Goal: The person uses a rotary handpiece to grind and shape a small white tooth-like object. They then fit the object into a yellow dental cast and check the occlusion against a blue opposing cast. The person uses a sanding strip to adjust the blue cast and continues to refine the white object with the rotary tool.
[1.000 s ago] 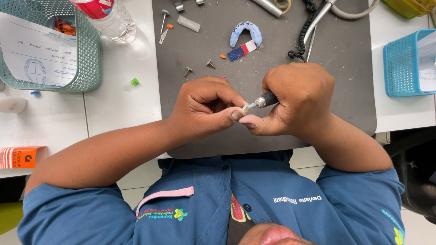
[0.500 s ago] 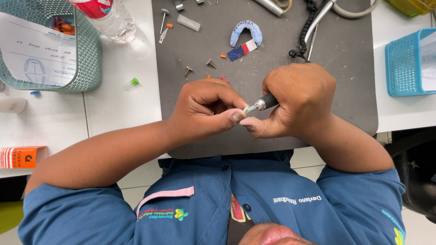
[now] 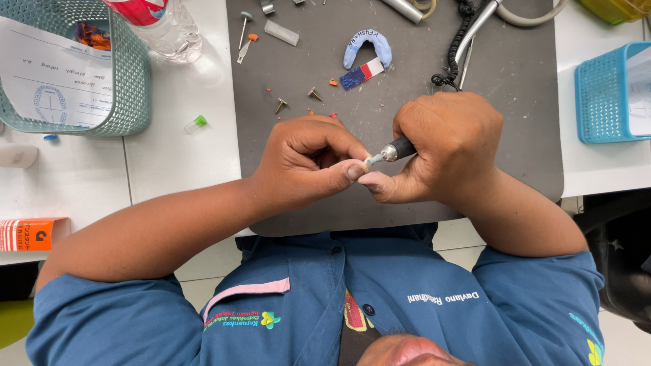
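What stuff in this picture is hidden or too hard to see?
Head view, the only one:
- The small piece in the left hand: curled fingers hide it.
- The body of the rotary tool: the right hand wraps it; only the tip shows.
- The plastic bottle: cut off by the top edge.
- The blue basket: cut off by the right edge.
- The small bits on the grey mat: too tiny to identify.

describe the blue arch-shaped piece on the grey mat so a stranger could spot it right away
Start at the dark grey mat in the middle of the white table. Near its far edge, above the right hand, lies the blue arch-shaped piece, the only curved horseshoe there, touching a red, white and blue strip.
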